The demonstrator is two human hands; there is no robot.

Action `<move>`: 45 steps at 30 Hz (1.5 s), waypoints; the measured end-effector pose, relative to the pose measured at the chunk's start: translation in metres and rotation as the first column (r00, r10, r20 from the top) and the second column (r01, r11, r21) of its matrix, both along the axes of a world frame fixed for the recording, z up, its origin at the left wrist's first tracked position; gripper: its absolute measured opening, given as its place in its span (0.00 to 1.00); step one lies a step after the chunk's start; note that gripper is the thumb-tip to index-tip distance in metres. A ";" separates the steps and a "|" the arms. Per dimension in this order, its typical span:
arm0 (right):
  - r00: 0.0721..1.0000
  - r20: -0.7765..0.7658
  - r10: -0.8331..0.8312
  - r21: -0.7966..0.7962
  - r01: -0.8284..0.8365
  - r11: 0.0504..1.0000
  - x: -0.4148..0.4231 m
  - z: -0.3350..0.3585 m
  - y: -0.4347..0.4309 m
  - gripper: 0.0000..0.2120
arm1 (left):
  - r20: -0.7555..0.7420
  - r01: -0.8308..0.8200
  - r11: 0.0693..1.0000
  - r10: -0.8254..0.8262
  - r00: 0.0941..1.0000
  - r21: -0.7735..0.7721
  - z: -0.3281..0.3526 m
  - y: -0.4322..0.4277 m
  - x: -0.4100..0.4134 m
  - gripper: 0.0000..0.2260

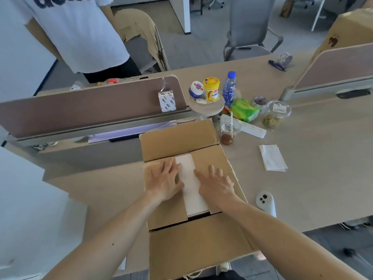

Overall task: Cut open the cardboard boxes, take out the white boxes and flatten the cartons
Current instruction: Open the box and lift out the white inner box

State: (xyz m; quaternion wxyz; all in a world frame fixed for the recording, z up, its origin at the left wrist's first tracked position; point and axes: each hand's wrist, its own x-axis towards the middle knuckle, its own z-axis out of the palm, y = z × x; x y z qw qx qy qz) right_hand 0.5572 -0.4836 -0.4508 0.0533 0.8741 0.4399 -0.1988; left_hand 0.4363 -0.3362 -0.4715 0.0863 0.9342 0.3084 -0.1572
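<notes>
Spreading the inner flaps is my read of the step, from the head view, the only one: the cardboard box sits at the desk's near edge, slightly over it, with the far outer flap up and the near one folded down toward the person. Left hand lies flat on the left inner flap and right hand flat on the right one; fingers straight, grasping nothing. The white box shows in the gap between them, inside the carton. To do it well: hook fingertips over each flap's inner edge, fold both fully outward together, and keep weight on the carton so it doesn't tip off the edge. Lift the white box only once both flaps clear. Writing: the yellow jar, blue bottle and white pack on the divider carry print, too blurred to read. Dark letters on a bystander's shirt are cut off.
</notes>
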 end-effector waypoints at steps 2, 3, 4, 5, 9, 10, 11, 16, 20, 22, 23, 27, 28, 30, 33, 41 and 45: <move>0.996 0.051 0.072 0.040 -0.074 0.996 -0.001 -0.001 0.003 0.26 | -0.017 -0.004 1.000 0.005 1.000 0.021 0.008 -0.007 0.004 0.27; 0.993 0.067 0.100 0.053 -0.104 0.993 -0.001 0.000 0.004 0.25 | -0.030 0.004 0.999 -0.002 1.000 0.040 0.011 -0.011 0.007 0.26; 0.989 0.077 0.127 0.059 -0.132 0.990 -0.001 0.001 0.005 0.23 | -0.037 0.015 0.998 -0.013 0.999 0.060 0.015 -0.012 0.009 0.25; 0.983 0.089 0.160 0.059 -0.165 0.985 0.001 0.004 0.005 0.21 | -0.046 0.025 0.997 -0.022 0.999 0.074 0.018 -0.012 0.011 0.24; 0.930 0.184 0.319 0.003 -0.325 0.946 0.012 0.025 0.007 0.19 | -0.130 0.137 0.980 -0.118 0.984 0.145 0.038 -0.008 0.017 0.19; 0.901 0.233 0.366 -0.028 -0.370 0.929 0.018 0.032 0.006 0.19 | -0.167 0.184 0.965 -0.153 0.974 0.185 0.046 -0.010 0.018 0.19; 0.862 0.295 0.412 -0.072 -0.411 0.909 0.025 0.038 0.006 0.19 | -0.183 0.213 0.952 -0.174 0.968 0.221 0.053 -0.011 0.019 0.19; 0.763 0.407 0.503 -0.300 -0.408 0.862 0.064 0.069 0.002 0.21 | -0.320 0.289 0.888 -0.174 0.931 0.359 0.083 -0.008 0.010 0.15; 0.760 0.468 0.450 -0.291 -0.348 0.891 0.094 0.077 -0.013 0.24 | -0.405 0.232 0.902 -0.070 0.911 0.364 0.098 0.012 -0.007 0.13; 0.766 0.470 0.438 -0.290 -0.335 0.897 0.104 0.075 -0.024 0.28 | -0.377 0.141 0.909 0.018 0.926 0.391 0.098 0.020 -0.023 0.15; 0.779 0.449 0.438 -0.306 -0.326 0.894 0.107 0.074 -0.030 0.28 | -0.299 0.061 0.924 0.059 0.952 0.377 0.094 0.025 -0.031 0.16; 0.869 0.314 0.383 -0.296 -0.294 0.909 0.105 0.055 -0.043 0.22 | -0.106 -0.194 0.963 0.216 0.971 0.189 0.077 0.031 -0.054 0.17; 0.899 0.266 0.346 -0.244 -0.285 0.927 0.101 0.049 -0.044 0.21 | -0.104 -0.197 0.972 0.211 0.972 0.127 0.074 0.030 -0.057 0.17; 0.947 0.172 0.270 -0.123 -0.252 0.960 0.092 0.039 -0.046 0.20 | -0.145 -0.154 0.988 0.155 0.977 0.020 0.071 0.021 -0.061 0.18; 0.977 0.098 0.192 -0.001 -0.192 0.981 0.081 0.027 -0.046 0.17 | -0.125 -0.234 0.971 0.226 0.966 -0.048 0.056 0.009 -0.059 0.18; 0.999 -0.004 0.053 0.114 -0.052 0.992 0.060 0.012 -0.035 0.12 | -0.056 -0.359 0.931 0.356 0.933 -0.070 0.034 -0.010 -0.045 0.26; 0.999 -0.036 0.007 0.121 -0.003 0.993 0.059 0.009 -0.032 0.11 | -0.097 -0.392 0.917 0.384 0.918 -0.076 0.031 -0.016 -0.035 0.34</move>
